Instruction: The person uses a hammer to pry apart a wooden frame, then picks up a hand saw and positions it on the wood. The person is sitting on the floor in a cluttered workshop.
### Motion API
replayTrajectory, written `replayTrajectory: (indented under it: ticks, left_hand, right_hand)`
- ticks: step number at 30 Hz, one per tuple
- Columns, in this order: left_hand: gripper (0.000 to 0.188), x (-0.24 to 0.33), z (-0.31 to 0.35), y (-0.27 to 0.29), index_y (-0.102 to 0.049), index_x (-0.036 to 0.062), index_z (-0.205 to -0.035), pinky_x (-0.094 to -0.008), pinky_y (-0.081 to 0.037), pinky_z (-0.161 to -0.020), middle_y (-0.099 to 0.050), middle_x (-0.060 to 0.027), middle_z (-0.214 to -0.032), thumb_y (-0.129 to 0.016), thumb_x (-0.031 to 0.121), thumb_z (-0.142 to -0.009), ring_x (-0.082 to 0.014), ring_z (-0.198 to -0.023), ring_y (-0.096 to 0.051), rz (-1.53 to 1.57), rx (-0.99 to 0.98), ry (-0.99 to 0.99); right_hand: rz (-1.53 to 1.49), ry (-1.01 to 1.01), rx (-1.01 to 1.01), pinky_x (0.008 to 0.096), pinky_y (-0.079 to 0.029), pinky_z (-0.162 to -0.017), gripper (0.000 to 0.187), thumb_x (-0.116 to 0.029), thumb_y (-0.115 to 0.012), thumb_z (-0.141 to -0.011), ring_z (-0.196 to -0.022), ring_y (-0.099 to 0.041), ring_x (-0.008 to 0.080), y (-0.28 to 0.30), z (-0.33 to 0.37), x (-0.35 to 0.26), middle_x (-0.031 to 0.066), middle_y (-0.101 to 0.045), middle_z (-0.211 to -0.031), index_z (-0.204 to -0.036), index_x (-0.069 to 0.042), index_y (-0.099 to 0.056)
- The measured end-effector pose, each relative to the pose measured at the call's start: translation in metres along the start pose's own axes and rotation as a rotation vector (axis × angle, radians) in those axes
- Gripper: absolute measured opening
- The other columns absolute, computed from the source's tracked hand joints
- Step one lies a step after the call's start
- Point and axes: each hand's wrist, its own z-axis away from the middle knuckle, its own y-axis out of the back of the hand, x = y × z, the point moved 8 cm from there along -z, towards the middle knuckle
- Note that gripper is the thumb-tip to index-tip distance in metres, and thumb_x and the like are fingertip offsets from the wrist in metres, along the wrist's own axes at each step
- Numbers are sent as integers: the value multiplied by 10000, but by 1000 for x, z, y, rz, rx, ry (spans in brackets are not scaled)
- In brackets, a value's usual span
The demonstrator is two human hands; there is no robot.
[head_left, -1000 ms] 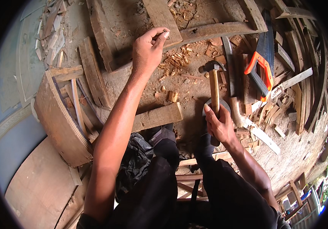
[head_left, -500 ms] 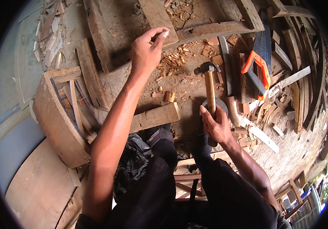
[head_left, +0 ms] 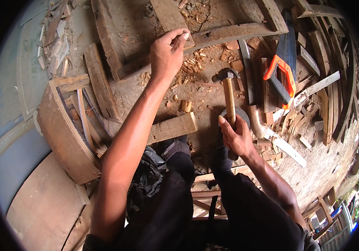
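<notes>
My right hand [head_left: 239,139] is wrapped round the wooden handle of a hammer [head_left: 229,94], whose dark head points away from me. Thumb and fingertips of my left hand [head_left: 168,52] are pinched together above the joint where a flat board [head_left: 170,16] meets a curved wooden rail [head_left: 229,33]. Whatever lies in that pinch is too small to make out. Together the board, the rail and other timbers form a frame on the ground at the far side.
A handsaw with an orange and black handle [head_left: 280,79] lies at the right. Wood chips [head_left: 194,65] litter the ground. Nearer are a short wood block [head_left: 173,127], a black plastic bag [head_left: 147,169] and a curved plywood piece [head_left: 68,129]. Long offcuts [head_left: 325,71] pile up at the far right.
My left hand has shifted slightly to the right over the joint, still pinched. My right hand and the hammer have hardly moved.
</notes>
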Motion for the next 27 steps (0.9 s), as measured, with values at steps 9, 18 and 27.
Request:
replayTrajectory:
  ticks: [9,18,27]
  left_hand:
    - [195,1,-1,-2,-745,63,-1111,-283,-492,-661,-733,-46,-875,-666,178,-975,-106,-745,-624,-10,13,-45]
    - [176,2,1,-3,-738,59,-1105,-306,-530,-719,-751,-95,-964,-671,128,-957,-165,-818,-686,0,27,-51]
    - [196,8,6,0,-759,75,-1071,-329,-519,-766,-744,-73,-921,-677,219,-966,-192,-850,-668,-145,157,-361]
  right_hand:
    - [-2,0,7,244,-368,-452,378,-399,-642,-998,-490,-459,55,1,2,1,-29,-494,-618,-920,-42,-542]
    - [36,44,4,229,-352,-390,353,-372,-637,-1010,-446,-425,48,4,-2,6,-33,-469,-660,-934,-51,-509]
    - [76,106,19,265,-377,-448,369,-410,-562,-1038,-502,-471,88,3,1,-9,-7,-484,-645,-977,-48,-525]
